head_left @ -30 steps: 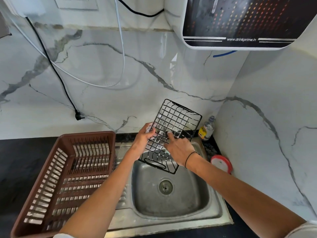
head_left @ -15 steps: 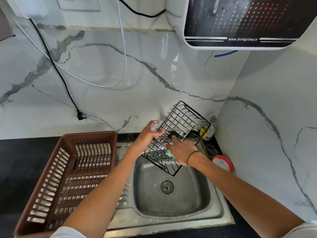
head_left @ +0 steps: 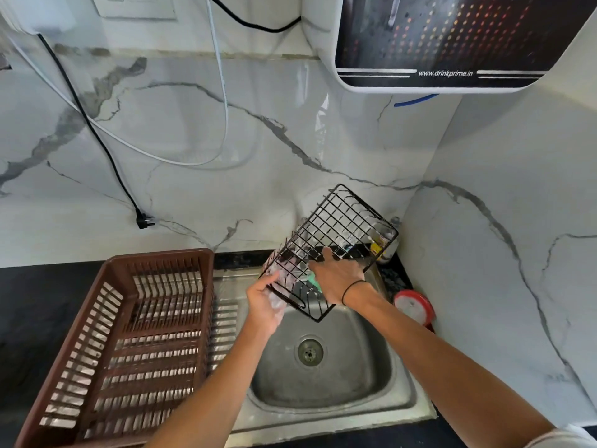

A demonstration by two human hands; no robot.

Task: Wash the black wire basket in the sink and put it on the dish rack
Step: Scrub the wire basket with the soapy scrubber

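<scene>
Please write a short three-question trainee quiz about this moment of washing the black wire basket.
1. True or false: the black wire basket already lies in the brown plastic dish rack.
2. Which hand holds the green scrubber against the basket: A) left hand, B) right hand?
3. Fill in: the basket is held tilted above the steel ____.

Key: 1 false, since the basket is held over the steel sink; 2 B; 3 sink.

White marble-veined wall (head_left: pixel 226 189) meeting a black countertop (head_left: pixel 38 305) at a corner; cables (head_left: pixel 223 101) hanging down; water purifier (head_left: pixel 452 43) casting shadow.
</scene>
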